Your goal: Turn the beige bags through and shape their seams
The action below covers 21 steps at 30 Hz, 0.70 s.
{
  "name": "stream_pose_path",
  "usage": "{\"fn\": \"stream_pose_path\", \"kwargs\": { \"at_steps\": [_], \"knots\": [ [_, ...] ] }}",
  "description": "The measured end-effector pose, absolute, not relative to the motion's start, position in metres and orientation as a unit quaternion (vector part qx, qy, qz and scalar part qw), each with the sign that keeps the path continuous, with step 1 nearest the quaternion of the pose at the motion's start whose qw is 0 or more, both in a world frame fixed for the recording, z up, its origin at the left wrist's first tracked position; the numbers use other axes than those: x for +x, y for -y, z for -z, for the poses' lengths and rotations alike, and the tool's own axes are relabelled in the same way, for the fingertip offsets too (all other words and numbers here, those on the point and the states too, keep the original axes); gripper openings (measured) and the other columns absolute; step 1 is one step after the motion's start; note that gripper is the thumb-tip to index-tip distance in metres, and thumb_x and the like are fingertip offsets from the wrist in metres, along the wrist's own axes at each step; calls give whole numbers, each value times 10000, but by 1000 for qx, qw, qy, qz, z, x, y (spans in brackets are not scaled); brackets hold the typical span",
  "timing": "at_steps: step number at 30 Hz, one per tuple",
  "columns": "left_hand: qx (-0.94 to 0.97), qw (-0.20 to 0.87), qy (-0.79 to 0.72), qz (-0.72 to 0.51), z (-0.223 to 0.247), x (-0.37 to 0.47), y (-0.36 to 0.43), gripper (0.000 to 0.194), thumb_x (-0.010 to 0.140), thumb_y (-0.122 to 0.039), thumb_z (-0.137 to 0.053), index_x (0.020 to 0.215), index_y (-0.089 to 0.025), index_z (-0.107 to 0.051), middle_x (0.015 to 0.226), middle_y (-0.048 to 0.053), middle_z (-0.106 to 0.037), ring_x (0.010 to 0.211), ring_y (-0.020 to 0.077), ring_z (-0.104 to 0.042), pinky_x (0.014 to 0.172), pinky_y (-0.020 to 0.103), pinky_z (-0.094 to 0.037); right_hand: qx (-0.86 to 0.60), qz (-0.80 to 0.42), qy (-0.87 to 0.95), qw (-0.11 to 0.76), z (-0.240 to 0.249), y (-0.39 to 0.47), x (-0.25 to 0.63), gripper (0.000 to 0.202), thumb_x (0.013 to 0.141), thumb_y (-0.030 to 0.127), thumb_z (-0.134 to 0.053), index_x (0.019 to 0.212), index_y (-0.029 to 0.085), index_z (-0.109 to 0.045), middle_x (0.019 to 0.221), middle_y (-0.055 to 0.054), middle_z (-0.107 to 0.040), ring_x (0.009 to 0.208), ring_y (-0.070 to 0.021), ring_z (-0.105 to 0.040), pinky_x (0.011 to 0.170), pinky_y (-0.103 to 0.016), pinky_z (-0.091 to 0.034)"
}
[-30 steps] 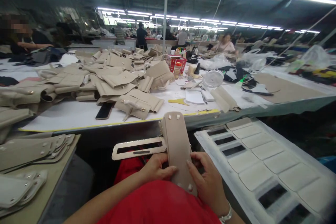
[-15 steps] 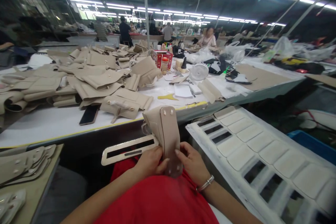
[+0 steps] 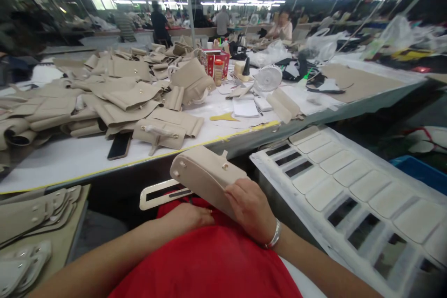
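Observation:
A beige leather bag piece (image 3: 206, 174) is tilted above my lap, its rounded end up to the left. Two small studs show near that end, and a gold-coloured fitting sits on its upper side. My right hand (image 3: 249, 207) is closed on the right end, fingers over the top edge. Below the bag piece, my left hand (image 3: 190, 218) lies with its fingers curled together; what they hold, if anything, is hidden. A cream slotted strip (image 3: 143, 200) sticks out left from behind the bag piece, just above my left hand.
Beige bag pieces (image 3: 118, 95) are heaped on the white table, near a phone (image 3: 119, 145), a small fan (image 3: 268, 78) and a red box (image 3: 210, 63). At right stands a board of pale panels (image 3: 352, 188). Layered pieces (image 3: 31, 212) lie at left. People work farther back.
The bag piece has turned from upright to slanting, its studded end swinging left. My right hand has moved up onto its edge. My left hand has shifted left and lower, its thumb off the bag piece.

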<state>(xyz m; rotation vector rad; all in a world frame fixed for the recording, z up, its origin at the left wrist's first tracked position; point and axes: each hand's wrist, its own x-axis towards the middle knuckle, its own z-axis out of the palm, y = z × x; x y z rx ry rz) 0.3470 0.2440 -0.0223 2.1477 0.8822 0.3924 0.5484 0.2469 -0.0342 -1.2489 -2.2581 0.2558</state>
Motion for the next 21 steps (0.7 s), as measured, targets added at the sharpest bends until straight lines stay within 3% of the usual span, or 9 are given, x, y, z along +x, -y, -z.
{"fn": "stream_pose_path", "kwargs": {
  "at_steps": [1,4,6,12,16,21],
  "knots": [
    [857,375,-321,-147,0,342,-247,183,789,-340,-549,702,-197,-624,646,-15,-613,609,102,-537,577,186,-384,-442,-59,859,254,27,-246,548,179,851,166,-415,789,159,-582,748,-55,-528,736,-165,-448,709,-309,-346],
    [879,170,-400,-196,-50,339,-267,227,830,-351,-487,836,-157,-604,751,29,-601,718,131,-536,681,224,-387,-380,8,896,230,7,-242,549,178,860,167,-415,810,157,-585,755,-59,-527,715,-165,-419,689,-317,-320],
    [908,150,-368,-136,-63,346,-283,277,807,-378,-511,976,-176,-598,899,48,-609,813,156,-546,728,238,-390,-330,25,917,222,-3,-237,549,186,873,177,-404,844,153,-587,767,-60,-536,723,-167,-416,677,-321,-310],
    [904,312,-280,90,-51,371,-294,217,793,-273,-499,929,-229,-663,845,24,-657,710,152,-562,626,222,-372,-242,-1,954,177,-11,-220,559,238,901,183,-354,860,149,-586,764,-52,-568,704,-152,-429,677,-326,-313],
    [863,405,-296,63,-42,376,-282,159,732,-345,-585,772,-220,-676,732,14,-646,622,150,-529,577,227,-344,-279,-15,942,184,-7,-211,572,218,893,189,-380,877,171,-597,776,-52,-587,738,-156,-455,688,-327,-321],
    [826,462,-322,27,-25,392,-278,155,663,-258,-637,527,-196,-597,486,-24,-539,445,116,-405,504,235,-295,-316,-44,932,174,-1,-205,575,235,896,192,-370,839,172,-598,771,-50,-574,752,-157,-462,700,-317,-319]
  ]
}}
